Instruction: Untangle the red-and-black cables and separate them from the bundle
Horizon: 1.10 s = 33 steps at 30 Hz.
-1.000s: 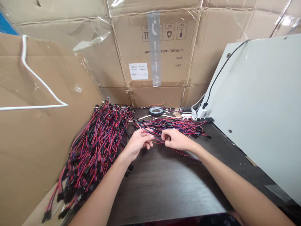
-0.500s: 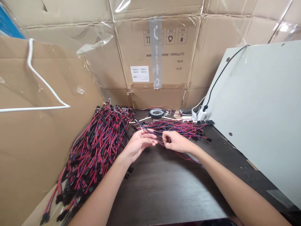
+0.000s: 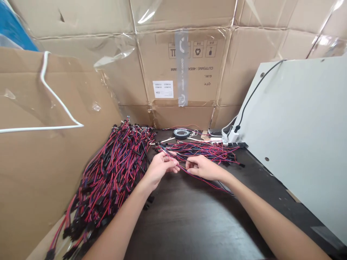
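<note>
Thin red and dark wires (image 3: 206, 181) run between my two hands above the table and trail off beneath my right forearm. My left hand (image 3: 162, 165) is closed on this wire bundle, thumb against fingers, with the dark wire ends poking out beyond it. Curled fingers of my right hand (image 3: 202, 167) grip the wires a short way to the right. Just behind both hands lies a flat row of red, blue and black wires (image 3: 197, 148). A large heap of wire harnesses (image 3: 116, 169) with black connectors spreads to the left.
Behind the wires sits a roll of black tape (image 3: 181, 134). A power strip with a white plug (image 3: 233, 135) stands at the back right, beside a white panel (image 3: 295, 137). Cardboard (image 3: 195, 86) walls off the back and left. A white cable (image 3: 59, 103) hangs at left.
The fingers of my left hand have closed more around the wires. My right hand has tilted down onto them, its loop of fingers lower than before. The camera view has shifted slightly.
</note>
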### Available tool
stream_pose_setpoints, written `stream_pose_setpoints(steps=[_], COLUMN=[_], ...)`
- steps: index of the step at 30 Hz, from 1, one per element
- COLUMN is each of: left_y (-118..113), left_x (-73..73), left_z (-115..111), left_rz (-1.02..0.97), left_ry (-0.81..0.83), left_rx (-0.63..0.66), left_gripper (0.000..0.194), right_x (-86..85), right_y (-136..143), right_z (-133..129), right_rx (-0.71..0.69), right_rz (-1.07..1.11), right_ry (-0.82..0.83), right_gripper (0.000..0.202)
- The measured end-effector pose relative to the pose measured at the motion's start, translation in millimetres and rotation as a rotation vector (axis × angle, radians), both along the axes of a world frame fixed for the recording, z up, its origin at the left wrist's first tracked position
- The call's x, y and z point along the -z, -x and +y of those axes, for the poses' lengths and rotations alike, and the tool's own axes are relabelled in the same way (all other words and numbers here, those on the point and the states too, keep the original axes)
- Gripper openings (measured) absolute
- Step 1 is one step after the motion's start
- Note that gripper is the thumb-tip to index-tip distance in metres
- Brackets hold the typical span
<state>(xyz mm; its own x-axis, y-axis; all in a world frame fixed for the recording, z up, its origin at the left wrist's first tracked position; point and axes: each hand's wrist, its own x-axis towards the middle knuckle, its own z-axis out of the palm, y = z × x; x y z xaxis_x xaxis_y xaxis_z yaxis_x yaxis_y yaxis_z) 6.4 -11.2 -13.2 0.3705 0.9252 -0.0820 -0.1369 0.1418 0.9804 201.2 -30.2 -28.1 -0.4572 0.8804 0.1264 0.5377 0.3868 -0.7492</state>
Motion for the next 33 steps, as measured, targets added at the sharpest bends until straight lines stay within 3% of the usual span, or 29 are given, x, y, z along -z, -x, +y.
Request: stream_pose_setpoints(steps=[13, 18, 26, 33], left_y=[-1, 0, 2, 3], left_x=[9.6, 8.8, 7.9, 3.0], left_z=[4, 4, 4, 4], left_rz=[0.079, 0.068, 0.052, 0.012], left_ry=[-0.01, 0.001, 0.046, 0.122], left_rx=[-0.099, -0.085, -0.033, 0.014], left_gripper=[0.026, 0.034, 0.031, 0.029], right_x=[4.5, 5.6, 7.8, 6.3], right_y=[-7, -8, -10, -9], right_z=[6, 8, 10, 8], right_rx=[0.081, 0.089, 0.18, 0.152], right_rz=[0.086, 0.08, 0.052, 0.08], right_ry=[0.012, 0.037, 0.0, 0.036], right_gripper=[0.011, 0.011, 0.01, 0.006])
